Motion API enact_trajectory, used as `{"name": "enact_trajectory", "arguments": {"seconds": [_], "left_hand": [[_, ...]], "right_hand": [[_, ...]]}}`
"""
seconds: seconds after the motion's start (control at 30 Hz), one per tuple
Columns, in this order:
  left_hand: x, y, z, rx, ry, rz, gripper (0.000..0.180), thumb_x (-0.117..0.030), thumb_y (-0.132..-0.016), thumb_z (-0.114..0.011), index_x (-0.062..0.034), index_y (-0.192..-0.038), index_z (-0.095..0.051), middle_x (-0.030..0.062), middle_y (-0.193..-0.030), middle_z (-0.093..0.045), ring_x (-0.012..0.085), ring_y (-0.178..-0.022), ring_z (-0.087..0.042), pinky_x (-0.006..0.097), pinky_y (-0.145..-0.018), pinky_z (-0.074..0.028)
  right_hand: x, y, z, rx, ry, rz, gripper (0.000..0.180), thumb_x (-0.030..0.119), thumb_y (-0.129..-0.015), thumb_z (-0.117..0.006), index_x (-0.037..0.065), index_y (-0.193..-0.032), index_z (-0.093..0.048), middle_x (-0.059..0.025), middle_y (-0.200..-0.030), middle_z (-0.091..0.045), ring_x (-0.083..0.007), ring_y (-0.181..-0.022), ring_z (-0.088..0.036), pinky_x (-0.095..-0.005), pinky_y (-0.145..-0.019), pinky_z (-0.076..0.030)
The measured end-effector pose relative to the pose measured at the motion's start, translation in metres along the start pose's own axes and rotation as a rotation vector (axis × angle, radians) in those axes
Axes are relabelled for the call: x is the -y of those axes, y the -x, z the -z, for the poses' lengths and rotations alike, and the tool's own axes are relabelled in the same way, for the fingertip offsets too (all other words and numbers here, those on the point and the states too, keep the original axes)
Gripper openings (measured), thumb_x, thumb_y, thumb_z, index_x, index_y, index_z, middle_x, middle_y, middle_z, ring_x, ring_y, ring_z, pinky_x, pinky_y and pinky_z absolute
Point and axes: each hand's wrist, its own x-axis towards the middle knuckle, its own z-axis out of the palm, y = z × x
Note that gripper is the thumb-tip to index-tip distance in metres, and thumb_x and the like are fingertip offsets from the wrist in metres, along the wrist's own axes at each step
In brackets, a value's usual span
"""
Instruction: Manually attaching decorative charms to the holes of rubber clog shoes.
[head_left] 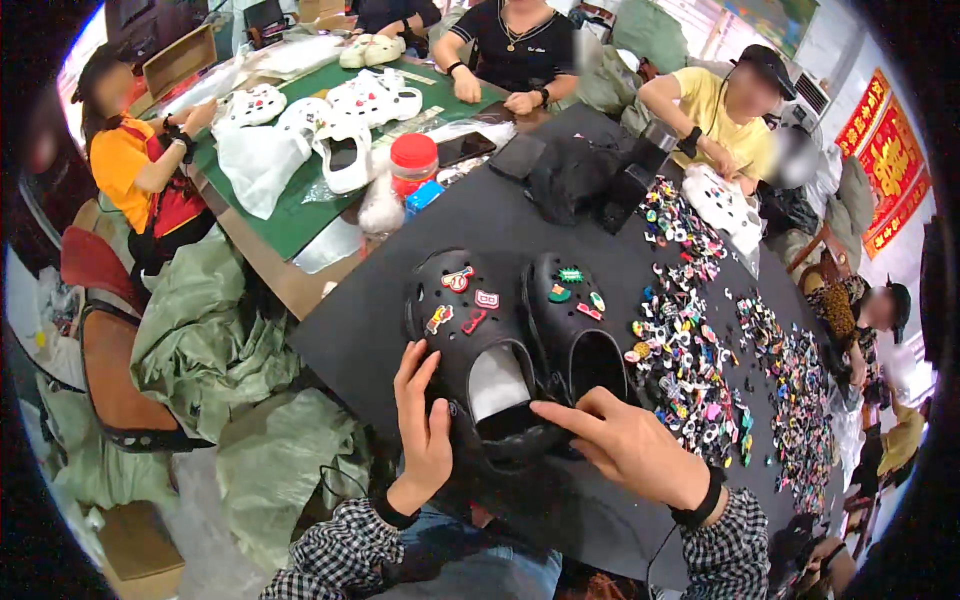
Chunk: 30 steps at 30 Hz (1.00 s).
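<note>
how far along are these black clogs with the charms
Done: both black clogs carry charms, about four on the left clog and four on the right clog. In hand: left hand and right hand grip the left clog's heel. Left: a big spread of loose charms on the mat.

Bare black mat (400,330) leftward; charm heaps (690,340) apparently crowding right

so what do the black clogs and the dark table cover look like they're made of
The black clogs look like moulded foam or rubbery plastic: one smooth matte piece, thick rounded walls, punched holes holding small coloured charms. The left hand and right hand rest at the heel of the left clog. The dark table cover looks like a flat matte sheet, perhaps felt or card; I cannot tell which.
</note>
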Motion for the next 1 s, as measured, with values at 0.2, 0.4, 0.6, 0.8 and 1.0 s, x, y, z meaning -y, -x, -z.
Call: {"name": "enact_trajectory", "arguments": {"seconds": [0.2,0.4,0.6,0.8,1.0], "left_hand": [[0.0,-0.003,0.0,0.024,0.019,0.013,0.048,-0.015,-0.095,-0.043,0.0004,-0.14,-0.043,0.0189,-0.15,-0.033,0.0344,-0.142,-0.027,0.044,-0.117,-0.019],[0.0,-0.03,0.016,0.209,0.082,0.077,0.064,-0.023,-0.089,-0.06,-0.0035,-0.145,-0.036,0.0181,-0.152,-0.027,0.0332,-0.143,-0.024,0.042,-0.117,-0.019],[-0.02,-0.059,0.03,0.431,0.018,0.109,0.081,-0.019,-0.078,-0.075,-0.0083,-0.147,-0.034,0.0201,-0.151,-0.024,0.0346,-0.142,-0.025,0.043,-0.116,-0.023],[-0.03,-0.066,0.029,0.537,-0.053,0.157,0.09,-0.017,-0.073,-0.078,-0.0155,-0.15,-0.031,0.0213,-0.153,-0.017,0.0377,-0.143,-0.021,0.044,-0.117,-0.022],[-0.017,-0.069,0.027,0.525,-0.064,0.137,0.089,-0.011,-0.072,-0.074,-0.0153,-0.15,-0.031,0.0217,-0.153,-0.016,0.0385,-0.144,-0.018,0.046,-0.117,-0.021]], "right_hand": [[-0.014,-0.006,-0.013,-0.056,-0.098,0.074,0.038,0.004,-0.085,-0.061,0.012,-0.121,-0.057,-0.0142,-0.098,-0.054,-0.0357,-0.08,-0.062,-0.0433,-0.07,-0.054],[-0.006,-0.016,-0.021,-0.111,-0.171,0.097,0.028,0.006,-0.085,-0.061,0.008,-0.113,-0.057,-0.0155,-0.1,-0.054,-0.0375,-0.081,-0.062,-0.0444,-0.07,-0.054],[-0.007,-0.018,-0.021,-0.052,-0.16,0.07,0.027,0.008,-0.087,-0.06,0.007,-0.113,-0.055,-0.016,-0.099,-0.052,-0.0373,-0.079,-0.063,-0.0443,-0.069,-0.055],[-0.006,-0.015,-0.025,-0.056,-0.093,0.094,0.027,0.016,-0.088,-0.066,0.008,-0.112,-0.056,-0.014,-0.099,-0.05,-0.0339,-0.076,-0.061,-0.0423,-0.066,-0.054],[0.002,-0.017,-0.03,-0.133,-0.058,0.123,0.032,0.023,-0.085,-0.07,0.007,-0.107,-0.053,-0.0174,-0.093,-0.051,-0.0347,-0.073,-0.062,-0.0417,-0.06,-0.055]]}}
